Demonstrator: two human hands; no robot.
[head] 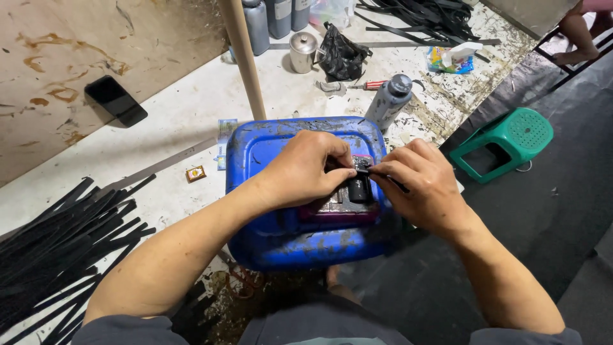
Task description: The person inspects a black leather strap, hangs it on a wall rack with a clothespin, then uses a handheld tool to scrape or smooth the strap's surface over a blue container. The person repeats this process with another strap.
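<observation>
Here a thin black strip (383,177) is pinched between the fingertips of the left hand (305,171) and the right hand (426,186), held just above a small black cylinder (359,189) on a scuffed blue plastic can (281,236). The strip looks slick and narrow, so it could be let slip, and the cylinder knocked off the can's rounded, smeared top
</observation>
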